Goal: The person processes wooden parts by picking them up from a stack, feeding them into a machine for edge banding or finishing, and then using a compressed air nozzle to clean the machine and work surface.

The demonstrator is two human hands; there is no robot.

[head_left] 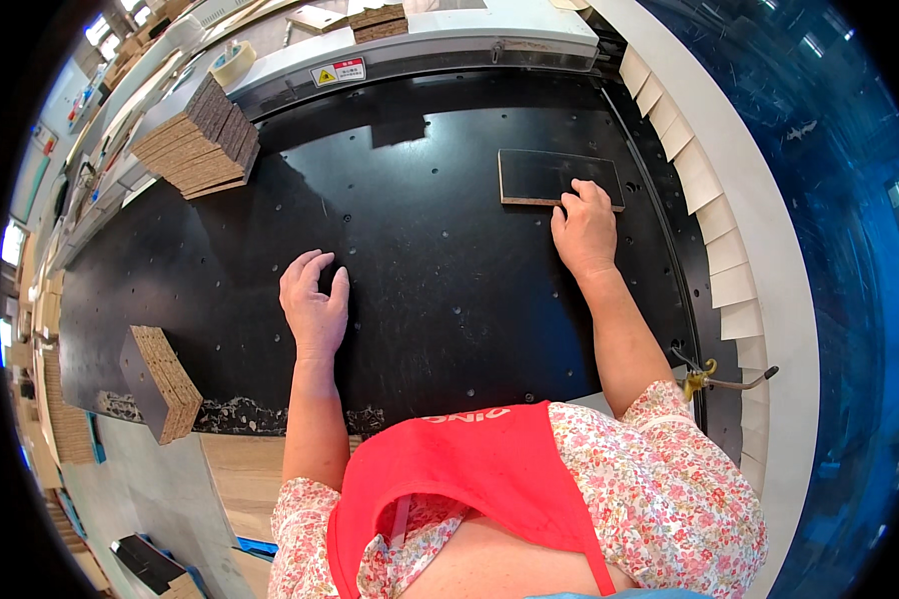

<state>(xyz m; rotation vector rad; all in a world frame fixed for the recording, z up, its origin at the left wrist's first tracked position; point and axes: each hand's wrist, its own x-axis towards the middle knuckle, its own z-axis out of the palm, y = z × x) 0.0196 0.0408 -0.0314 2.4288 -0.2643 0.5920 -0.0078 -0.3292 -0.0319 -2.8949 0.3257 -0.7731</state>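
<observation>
My right hand point(584, 232) reaches to the far right of a black tabletop point(420, 250). Its fingertips rest on top of a dark rectangular board point(539, 175) with a pale left edge, and the thumb lies by the board's front edge. The palm stays off the board, and the fingers are not wrapped round it. Over the middle left of the black surface, my left hand point(315, 301) is open and holds nothing. Its fingers are loosely bent, with the thumb apart from them.
A stack of dark-faced particle boards point(198, 140) stands at the far left. A smaller stack point(162, 384) sits at the near left edge. Behind runs a grey machine beam point(420, 55) with a roll of tape point(232, 63). Pleated pale flaps point(714, 225) line the right side, near a brass valve point(697, 379).
</observation>
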